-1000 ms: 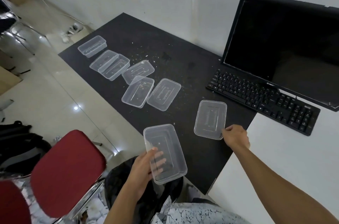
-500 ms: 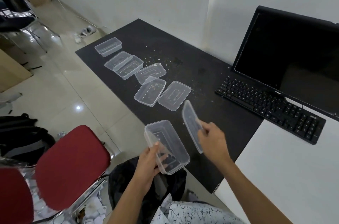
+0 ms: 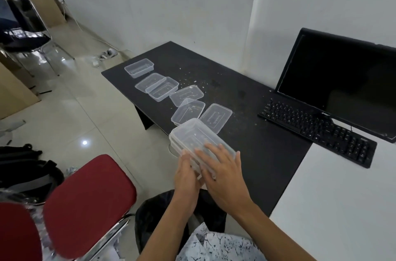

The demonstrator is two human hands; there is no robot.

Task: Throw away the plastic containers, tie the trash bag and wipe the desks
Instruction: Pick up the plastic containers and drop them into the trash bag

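A person's right hand [image 3: 222, 176] is pressing spread fingers atop a clear container [image 3: 192, 134] while the left hand [image 3: 186, 177] is gripping it with curled fingers just beneath them.

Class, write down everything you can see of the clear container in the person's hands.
The container is a clear, thin-looking plastic rectangle with rounded corners, seemingly two layers stacked, empty as far as shows. It tilts, held above the near edge of the black desk. The left hand holds its near end; the right hand presses flat fingers on top.
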